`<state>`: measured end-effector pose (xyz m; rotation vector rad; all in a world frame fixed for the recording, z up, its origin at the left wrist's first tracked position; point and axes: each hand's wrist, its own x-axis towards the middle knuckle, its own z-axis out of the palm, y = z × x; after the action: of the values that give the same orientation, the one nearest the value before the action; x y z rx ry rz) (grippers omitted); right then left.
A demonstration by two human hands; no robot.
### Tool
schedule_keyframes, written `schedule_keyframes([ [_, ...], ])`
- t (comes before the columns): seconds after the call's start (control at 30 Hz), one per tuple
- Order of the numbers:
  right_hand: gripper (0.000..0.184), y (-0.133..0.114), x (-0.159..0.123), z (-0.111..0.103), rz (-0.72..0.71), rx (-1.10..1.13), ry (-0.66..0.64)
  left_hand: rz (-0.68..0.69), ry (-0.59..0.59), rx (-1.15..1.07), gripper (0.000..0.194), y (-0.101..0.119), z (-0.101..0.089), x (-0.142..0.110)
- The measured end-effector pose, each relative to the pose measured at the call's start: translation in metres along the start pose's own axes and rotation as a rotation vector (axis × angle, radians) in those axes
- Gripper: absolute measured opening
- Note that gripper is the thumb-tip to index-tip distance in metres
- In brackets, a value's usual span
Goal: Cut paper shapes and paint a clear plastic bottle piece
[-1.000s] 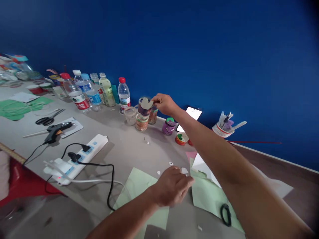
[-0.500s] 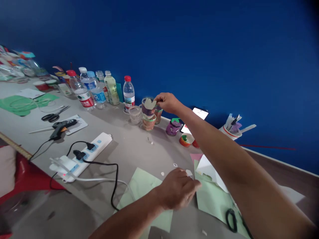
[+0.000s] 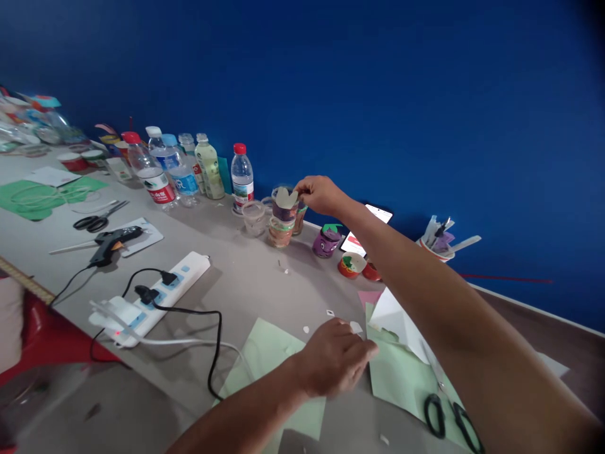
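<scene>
Two bare hands work over a grey tabletop (image 3: 246,284). The right hand (image 3: 317,194), at the far side, appears to pinch the right edge of a pale, notched, cut-paper piece (image 3: 286,198); its fingertips are close together. The piece stands against the clear plastic cup with a dark band (image 3: 284,214), which is stacked on a clear plastic cup with orange-brown colouring (image 3: 280,234). The left hand (image 3: 333,359) is loosely curled at the near side, by a pale green paper sheet (image 3: 265,353); whether it holds anything cannot be told.

Handling: the piece is probably very light and thin, easily creased at its pointed lobes, and best taken by a plain edge. The cup beneath is likely light, smooth and readily tipped.

Relative to one second earlier, both hands keep nearly the same poses; at near right, both loops of the black-handled scissors (image 3: 442,416) now show, where only one did.
</scene>
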<state>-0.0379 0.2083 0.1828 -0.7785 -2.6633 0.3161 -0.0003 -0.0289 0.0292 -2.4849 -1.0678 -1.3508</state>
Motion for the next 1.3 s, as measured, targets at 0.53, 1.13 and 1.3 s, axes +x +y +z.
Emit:
schedule_keyframes([
  [0.53, 0.035, -0.002, -0.001, 0.004, 0.018, 0.027, 0.034, -0.002, 0.004, 0.010, 0.018, 0.000, 0.000, 0.002],
  [1.13, 0.029, -0.007, -0.013, -0.006, -0.058, -0.047, -0.037, 0.001, 0.038, -0.019, 0.017, 0.000, 0.001, 0.002],
  [1.3, 0.028, -0.009, -0.014, -0.005, -0.061, -0.035, -0.072, -0.005, -0.018, 0.000, 0.018, 0.000, 0.002, 0.000],
])
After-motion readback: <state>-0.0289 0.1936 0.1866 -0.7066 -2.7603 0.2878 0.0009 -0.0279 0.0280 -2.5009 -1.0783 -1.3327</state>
